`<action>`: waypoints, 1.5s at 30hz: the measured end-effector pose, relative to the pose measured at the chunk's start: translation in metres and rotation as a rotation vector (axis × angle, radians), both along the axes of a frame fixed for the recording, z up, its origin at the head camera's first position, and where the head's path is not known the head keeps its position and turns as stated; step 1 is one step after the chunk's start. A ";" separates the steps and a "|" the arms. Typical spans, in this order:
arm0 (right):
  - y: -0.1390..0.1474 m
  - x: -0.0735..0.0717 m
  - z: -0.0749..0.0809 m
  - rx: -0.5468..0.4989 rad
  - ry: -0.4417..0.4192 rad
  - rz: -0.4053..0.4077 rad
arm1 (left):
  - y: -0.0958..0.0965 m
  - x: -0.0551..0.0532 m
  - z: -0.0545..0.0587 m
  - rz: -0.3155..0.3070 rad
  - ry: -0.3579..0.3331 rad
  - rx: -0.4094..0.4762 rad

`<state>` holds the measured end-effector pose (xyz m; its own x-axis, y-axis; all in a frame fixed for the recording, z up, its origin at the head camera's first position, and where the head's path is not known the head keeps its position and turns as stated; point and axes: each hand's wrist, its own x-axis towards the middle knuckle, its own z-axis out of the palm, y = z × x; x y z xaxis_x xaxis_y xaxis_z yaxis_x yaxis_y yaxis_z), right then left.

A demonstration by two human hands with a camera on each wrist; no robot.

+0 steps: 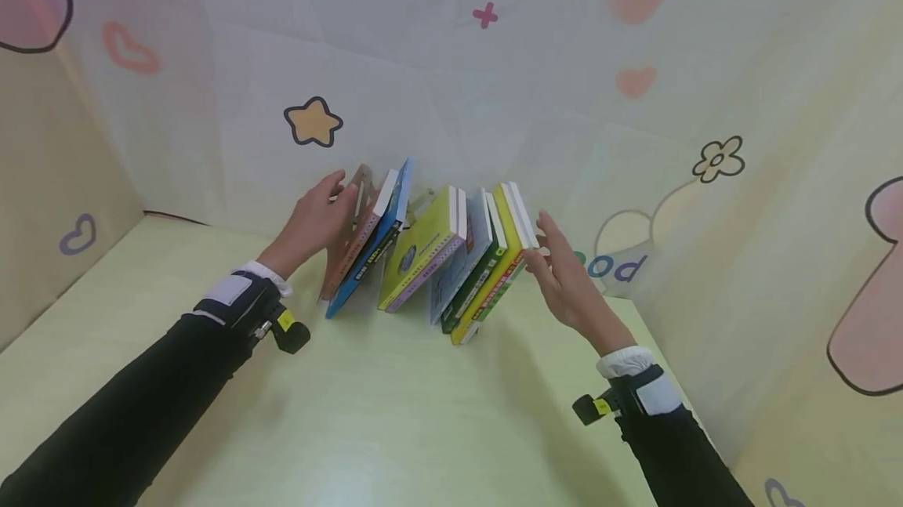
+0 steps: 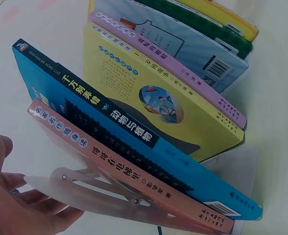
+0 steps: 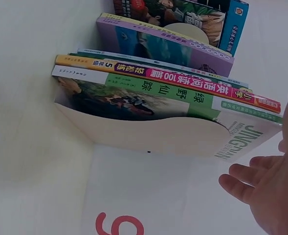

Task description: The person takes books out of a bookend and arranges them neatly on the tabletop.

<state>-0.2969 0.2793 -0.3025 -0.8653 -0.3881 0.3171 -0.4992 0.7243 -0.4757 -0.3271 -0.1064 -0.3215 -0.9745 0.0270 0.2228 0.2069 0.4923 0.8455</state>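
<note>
A row of thin books stands tilted on the table between my hands. My left hand (image 1: 319, 215) is at the row's left end, and in the left wrist view its relaxed fingers (image 2: 38, 203) meet the edge of a pale bookend (image 2: 104, 192). Against that bookend leans a pink-spined book (image 2: 129, 169), then a blue book (image 2: 148, 142) and a yellow book (image 2: 148, 93). My right hand (image 1: 567, 287) is beside the right end, fingers extended. In the right wrist view it is close to a white-and-green book (image 3: 183, 98) and a cream bookend (image 3: 148, 132).
The table (image 1: 339, 429) is pale and stretches in front of the row. A printed cloth wall (image 1: 423, 60) rises right behind the books, with side walls at left and right. Gaps show between some leaning books.
</note>
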 end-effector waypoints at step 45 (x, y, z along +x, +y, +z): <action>-0.028 0.017 -0.027 -0.426 0.035 -0.013 | -0.003 -0.007 -0.006 -0.039 -0.206 0.297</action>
